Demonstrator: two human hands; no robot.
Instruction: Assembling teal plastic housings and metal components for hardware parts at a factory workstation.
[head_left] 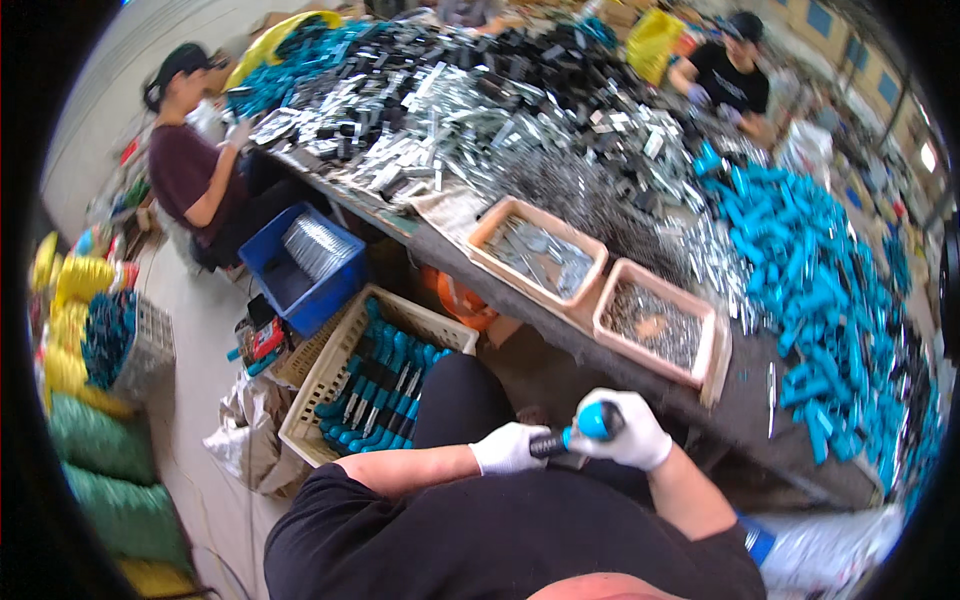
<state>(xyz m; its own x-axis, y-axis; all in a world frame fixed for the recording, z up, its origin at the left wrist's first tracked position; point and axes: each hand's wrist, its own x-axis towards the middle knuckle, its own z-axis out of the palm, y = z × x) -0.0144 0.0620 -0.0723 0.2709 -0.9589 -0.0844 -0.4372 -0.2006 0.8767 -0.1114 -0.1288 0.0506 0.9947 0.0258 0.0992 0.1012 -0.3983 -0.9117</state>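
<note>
Close to my body, both hands are in white gloves and work on one teal-and-black tool handle (566, 440). My left hand (507, 449) is closed around its dark end. My right hand (637, 430) grips the other side, by the rounded teal end with a dark middle. The exact kind of tool cannot be made out. Left of my knee stands a cream plastic crate (300, 408), holding several similar teal-and-black pieces in rows, some with silvery metal parts.
On the worktable (540, 325), two pink trays (565, 297) hold small metal parts. Behind them spread heaps of metal pieces (470, 130) and teal handles (800, 270). A blue bin (345, 262) stands on the left. One person (200, 165) sits far left, another (735, 80) far right.
</note>
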